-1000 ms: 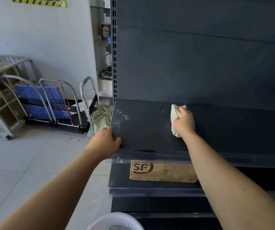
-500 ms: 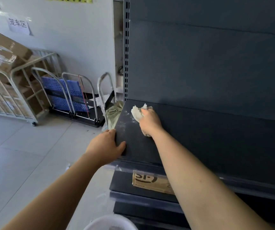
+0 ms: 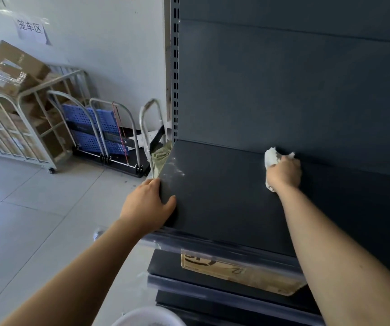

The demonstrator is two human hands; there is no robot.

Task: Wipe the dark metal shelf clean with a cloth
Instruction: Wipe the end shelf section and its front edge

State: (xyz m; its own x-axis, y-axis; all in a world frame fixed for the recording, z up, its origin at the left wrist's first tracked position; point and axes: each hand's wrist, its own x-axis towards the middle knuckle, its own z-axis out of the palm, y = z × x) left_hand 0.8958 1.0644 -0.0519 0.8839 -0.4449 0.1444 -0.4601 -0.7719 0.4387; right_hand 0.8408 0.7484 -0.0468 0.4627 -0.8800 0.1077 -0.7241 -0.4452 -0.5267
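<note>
The dark metal shelf (image 3: 224, 196) stretches across the right half of the view, with a dark back panel above it. My right hand (image 3: 284, 172) grips a crumpled white cloth (image 3: 271, 157) and presses it on the shelf near the back panel. My left hand (image 3: 148, 204) holds the shelf's front left corner, thumb on top and fingers along the side edge. White dusty smears (image 3: 174, 169) lie on the shelf near its left edge.
A cardboard box (image 3: 236, 272) lies on the lower shelf. A white basin rim (image 3: 147, 316) shows at the bottom. Left on the tiled floor stand folded hand trolleys (image 3: 104, 132) and a metal cage cart with boxes (image 3: 12, 114). A greenish bag (image 3: 161, 154) sits beside the shelf.
My right hand with the cloth swept from the shelf's left part to the right, toward the back panel. My left hand stayed at the front left corner.
</note>
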